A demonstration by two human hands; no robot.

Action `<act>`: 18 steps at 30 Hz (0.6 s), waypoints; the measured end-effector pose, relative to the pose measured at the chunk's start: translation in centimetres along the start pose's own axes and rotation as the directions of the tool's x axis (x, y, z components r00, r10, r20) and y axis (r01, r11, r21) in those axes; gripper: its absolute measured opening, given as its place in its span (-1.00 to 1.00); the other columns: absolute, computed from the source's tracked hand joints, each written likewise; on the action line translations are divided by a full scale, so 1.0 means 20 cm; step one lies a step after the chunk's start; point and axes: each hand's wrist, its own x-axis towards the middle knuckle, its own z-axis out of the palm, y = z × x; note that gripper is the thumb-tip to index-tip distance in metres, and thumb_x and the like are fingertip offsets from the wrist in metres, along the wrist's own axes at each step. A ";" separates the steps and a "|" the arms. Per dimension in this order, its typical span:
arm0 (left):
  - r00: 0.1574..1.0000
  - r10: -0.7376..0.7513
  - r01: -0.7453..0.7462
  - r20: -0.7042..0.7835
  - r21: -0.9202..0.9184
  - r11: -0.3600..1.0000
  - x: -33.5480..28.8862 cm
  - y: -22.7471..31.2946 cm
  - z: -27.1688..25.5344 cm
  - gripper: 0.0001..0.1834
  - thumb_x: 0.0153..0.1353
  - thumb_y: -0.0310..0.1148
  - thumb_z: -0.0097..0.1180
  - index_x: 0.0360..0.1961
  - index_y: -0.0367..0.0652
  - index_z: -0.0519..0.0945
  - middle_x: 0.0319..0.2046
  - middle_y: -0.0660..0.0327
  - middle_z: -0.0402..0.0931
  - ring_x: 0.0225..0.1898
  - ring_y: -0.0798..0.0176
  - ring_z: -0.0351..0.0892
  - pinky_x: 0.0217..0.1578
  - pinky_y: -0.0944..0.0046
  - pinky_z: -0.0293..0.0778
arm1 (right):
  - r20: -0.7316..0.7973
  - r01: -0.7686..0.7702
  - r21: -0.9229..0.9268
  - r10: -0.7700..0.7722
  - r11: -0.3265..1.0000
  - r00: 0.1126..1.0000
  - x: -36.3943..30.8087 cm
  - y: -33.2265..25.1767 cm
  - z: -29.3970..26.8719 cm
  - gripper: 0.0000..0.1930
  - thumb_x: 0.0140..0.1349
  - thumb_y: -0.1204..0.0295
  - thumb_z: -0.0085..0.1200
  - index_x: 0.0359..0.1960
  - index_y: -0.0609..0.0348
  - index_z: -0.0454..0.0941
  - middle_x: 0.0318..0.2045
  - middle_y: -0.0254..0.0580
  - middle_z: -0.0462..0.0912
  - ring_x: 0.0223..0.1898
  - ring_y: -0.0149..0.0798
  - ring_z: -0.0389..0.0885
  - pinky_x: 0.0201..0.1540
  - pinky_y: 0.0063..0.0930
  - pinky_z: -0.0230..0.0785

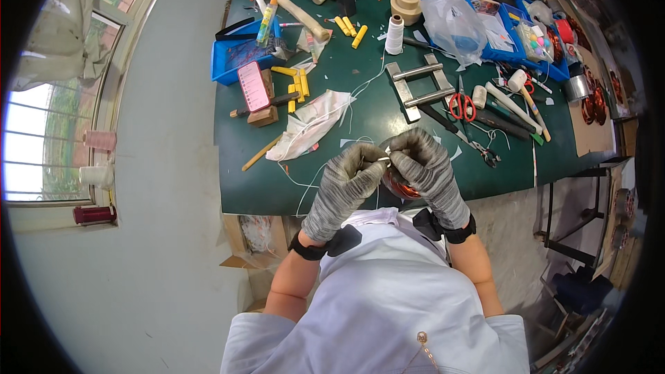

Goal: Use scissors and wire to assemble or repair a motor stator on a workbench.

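Note:
Both my hands wear grey striped gloves and meet in front of my body at the table's near edge. My left hand is closed in a pinch, with a small white piece at its fingertips; thread or sleeve, I cannot tell. My right hand is closed right beside it, fingers bent down, its grip hidden. Below and between them shows a copper-wire coil, mostly covered by the hands. White thread trails on the table left of my left hand. A white thread spool stands farther back.
On the green table lie a metal frame, red-handled scissors, pliers, a white cloth and several yellow rolls. A phone leans on a wooden block. Blue bins stand left and back right.

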 end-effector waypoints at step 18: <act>0.857 0.500 -0.345 -0.126 0.581 0.737 0.01 -0.09 0.16 -0.79 0.06 -0.49 0.16 -0.23 -0.17 0.58 -0.55 0.31 0.49 -0.57 0.50 0.38 -0.50 0.51 0.34 | 0.028 -0.267 0.274 0.270 0.924 0.962 -0.08 -0.05 -0.09 -0.81 0.20 0.37 0.04 -0.27 0.25 0.48 -0.67 -0.47 0.38 -0.71 -0.62 0.23 -0.70 -0.76 0.02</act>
